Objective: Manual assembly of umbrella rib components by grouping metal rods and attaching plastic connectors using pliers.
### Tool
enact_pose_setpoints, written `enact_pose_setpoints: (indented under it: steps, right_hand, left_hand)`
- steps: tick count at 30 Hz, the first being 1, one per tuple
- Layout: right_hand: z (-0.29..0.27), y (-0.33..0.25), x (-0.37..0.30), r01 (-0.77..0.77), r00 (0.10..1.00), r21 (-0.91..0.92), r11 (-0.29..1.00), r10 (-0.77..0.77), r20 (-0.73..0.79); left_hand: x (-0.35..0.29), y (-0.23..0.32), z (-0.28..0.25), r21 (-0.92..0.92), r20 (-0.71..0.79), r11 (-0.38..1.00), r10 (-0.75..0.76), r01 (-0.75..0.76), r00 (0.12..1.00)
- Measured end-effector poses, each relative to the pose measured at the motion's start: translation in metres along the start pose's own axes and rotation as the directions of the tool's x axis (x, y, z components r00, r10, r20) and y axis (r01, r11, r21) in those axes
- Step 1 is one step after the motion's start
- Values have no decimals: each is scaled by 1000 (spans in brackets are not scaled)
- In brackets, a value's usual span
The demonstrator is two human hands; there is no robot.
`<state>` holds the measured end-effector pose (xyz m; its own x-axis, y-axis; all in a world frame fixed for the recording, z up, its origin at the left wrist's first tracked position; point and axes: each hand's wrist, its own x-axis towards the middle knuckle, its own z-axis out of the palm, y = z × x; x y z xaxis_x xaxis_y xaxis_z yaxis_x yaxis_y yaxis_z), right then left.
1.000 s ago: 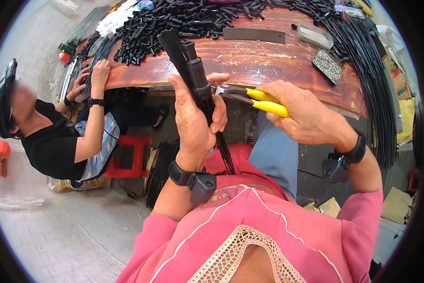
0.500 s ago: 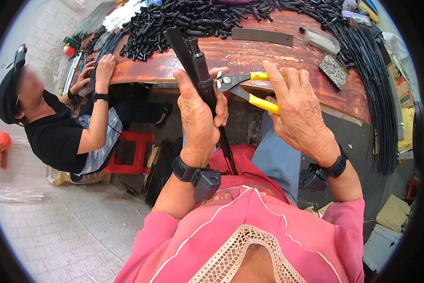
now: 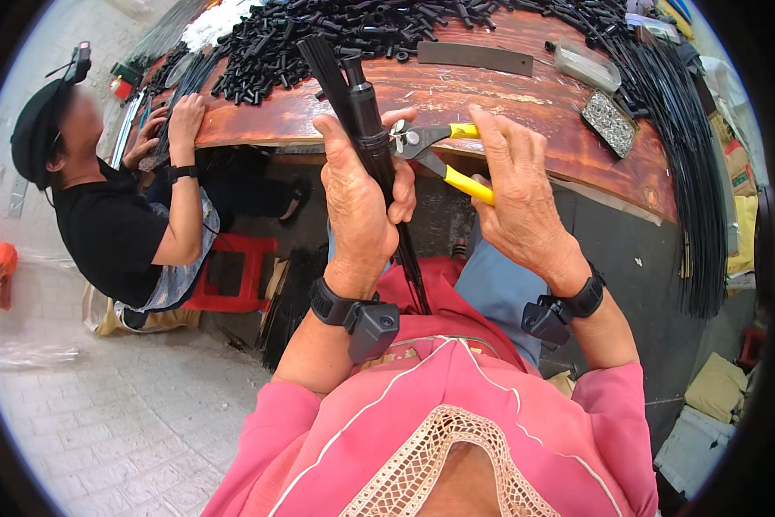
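Observation:
My left hand (image 3: 357,202) is closed around a bundle of thin black rods (image 3: 325,76) and a black tubular fitting (image 3: 366,108) with a stepped, narrower top. The rods run on below the hand toward my lap. In my right hand (image 3: 521,194) is a pair of pliers (image 3: 431,145) with yellow handles. Its fingers lie along the handles, which stand apart. The pliers' jaws are at the right side of the fitting, by my left fingertips. A small shiny bit shows at the jaws; I cannot make out what it is.
Black tubular fittings (image 3: 318,43) lie heaped across the back of the wooden table (image 3: 293,116). A flat metal bar (image 3: 475,57), a clear plastic box (image 3: 587,67) and a tray of small metal pieces (image 3: 610,123) lie on it. Long black rods (image 3: 698,198) hang over its right end. A co-worker (image 3: 112,215) sits at left.
My right hand and the pliers have shifted a little left and up in the picture, the jaws staying at the fitting. The co-worker's head has moved up and right in the picture.

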<state>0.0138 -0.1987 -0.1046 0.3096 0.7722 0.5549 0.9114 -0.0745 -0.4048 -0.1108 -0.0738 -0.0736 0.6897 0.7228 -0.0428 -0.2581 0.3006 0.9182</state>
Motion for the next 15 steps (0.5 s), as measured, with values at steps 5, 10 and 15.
enact_pose_setpoints:
  steps: [5, 10, 15]
  right_hand:
    - [-10, -4, 6, -5, 999, -209, 978, -5, -45]
    - [-12, -4, 5, -15, 1000, -289, 957, 8, -26]
    - [-5, -1, 6, -45, 999, -277, 960, 41, -20]
  left_hand:
    - [0, 0, 0, 11, -34, 1000, 10, -10, 999]
    - [0, 1, 1, 6, -29, 1000, 9, -9, 1000]
    - [-2, -1, -1, 25, -17, 999, 27, -26, 1000]
